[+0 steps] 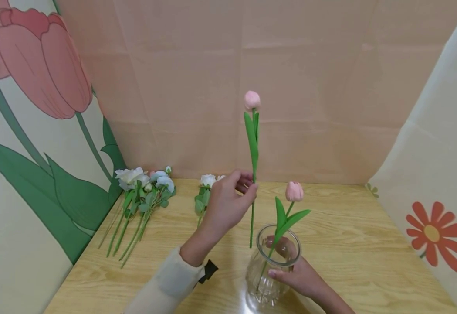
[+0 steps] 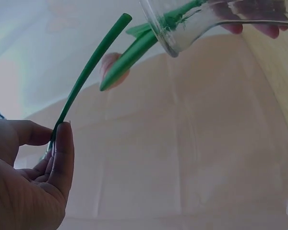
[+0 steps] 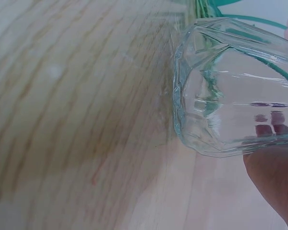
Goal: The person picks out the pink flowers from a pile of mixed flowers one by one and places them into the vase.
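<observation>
Wood-grained tabletop (image 1: 346, 235), round-rimmed glass vase (image 1: 273, 288)

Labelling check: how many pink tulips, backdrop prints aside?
2: upper tulip in the left hand, lower tulip leaning in the glass vase. More may be hidden; a pink patch in the leftmost flower bunch is unclear.

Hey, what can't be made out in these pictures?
Head: stem ends of the white flowers nearest the left hand, hidden behind that arm.
Left wrist: bloom of the held tulip, behind the hand or outside the frame.
Right wrist: rim of the jar, cut off by the right edge.
</observation>
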Demonstrator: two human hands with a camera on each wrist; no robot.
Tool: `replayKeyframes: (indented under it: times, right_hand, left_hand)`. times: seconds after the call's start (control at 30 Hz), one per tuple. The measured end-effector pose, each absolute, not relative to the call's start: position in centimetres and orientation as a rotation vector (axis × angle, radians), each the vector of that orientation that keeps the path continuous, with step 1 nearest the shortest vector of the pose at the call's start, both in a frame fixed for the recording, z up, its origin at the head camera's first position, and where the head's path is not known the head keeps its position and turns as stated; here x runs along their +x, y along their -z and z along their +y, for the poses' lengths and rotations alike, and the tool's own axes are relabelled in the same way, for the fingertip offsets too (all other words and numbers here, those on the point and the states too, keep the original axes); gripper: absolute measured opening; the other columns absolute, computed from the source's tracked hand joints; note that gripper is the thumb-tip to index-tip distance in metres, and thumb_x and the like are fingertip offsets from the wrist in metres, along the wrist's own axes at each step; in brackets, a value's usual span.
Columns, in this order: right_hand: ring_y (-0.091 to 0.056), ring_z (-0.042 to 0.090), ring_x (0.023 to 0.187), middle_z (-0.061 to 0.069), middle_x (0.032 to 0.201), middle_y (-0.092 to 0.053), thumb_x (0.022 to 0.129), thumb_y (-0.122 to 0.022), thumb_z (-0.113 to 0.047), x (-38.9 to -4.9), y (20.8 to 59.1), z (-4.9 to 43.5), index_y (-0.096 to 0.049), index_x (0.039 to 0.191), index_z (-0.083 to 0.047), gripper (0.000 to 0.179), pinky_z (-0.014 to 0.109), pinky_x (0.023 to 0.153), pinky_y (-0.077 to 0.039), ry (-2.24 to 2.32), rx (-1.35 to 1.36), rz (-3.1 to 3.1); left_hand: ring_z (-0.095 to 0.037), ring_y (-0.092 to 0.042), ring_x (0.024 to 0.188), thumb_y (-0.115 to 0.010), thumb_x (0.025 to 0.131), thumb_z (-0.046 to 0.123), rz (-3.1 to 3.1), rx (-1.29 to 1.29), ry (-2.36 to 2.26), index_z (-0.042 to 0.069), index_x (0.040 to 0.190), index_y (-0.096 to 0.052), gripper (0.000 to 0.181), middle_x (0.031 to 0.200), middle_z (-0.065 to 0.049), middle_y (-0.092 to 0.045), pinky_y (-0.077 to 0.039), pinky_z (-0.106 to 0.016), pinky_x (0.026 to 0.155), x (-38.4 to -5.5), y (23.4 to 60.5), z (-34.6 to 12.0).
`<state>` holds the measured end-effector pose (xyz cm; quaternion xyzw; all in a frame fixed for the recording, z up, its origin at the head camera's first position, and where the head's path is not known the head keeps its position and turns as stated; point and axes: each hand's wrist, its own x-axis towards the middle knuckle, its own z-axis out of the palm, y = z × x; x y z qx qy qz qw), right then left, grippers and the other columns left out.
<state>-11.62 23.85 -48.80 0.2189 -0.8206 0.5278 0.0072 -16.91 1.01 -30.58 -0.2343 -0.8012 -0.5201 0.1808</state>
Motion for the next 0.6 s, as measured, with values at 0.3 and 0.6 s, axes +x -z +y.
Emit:
replayKeyframes:
  times: [0.3, 0.6]
  right_hand:
    - [-0.047, 0.045, 0.132, 0.018, 0.143, -0.055, 0.086, -0.078, -0.010, -11.6, 48.7, 23.8, -0.040, 0.147, -0.008, 0.071, 0.071, 0.100, -0.040, -1.629, 0.714, -2.565]
    - [-0.042, 0.056, 0.132, 0.020, 0.142, -0.055, 0.086, -0.077, -0.008, -11.6, 48.6, 23.8, -0.040, 0.146, -0.007, 0.070, 0.077, 0.098, -0.036, -1.680, 0.722, -2.539]
  left_hand:
    - [-0.012, -0.066, 0.080, -0.071, 0.094, 0.013, -2.212, -0.666, 1.528, 0.005, 0.107, -0.069, 0.015, 0.091, -0.003, -0.071, -0.057, -0.021, 0.066, -16.8, 30.3, 1.8]
    - [-0.010, -0.065, 0.081, -0.071, 0.094, 0.013, -2.212, -0.686, 1.550, 0.006, 0.108, -0.069, 0.015, 0.092, -0.002, -0.070, -0.057, -0.021, 0.067, -16.8, 30.6, 2.8]
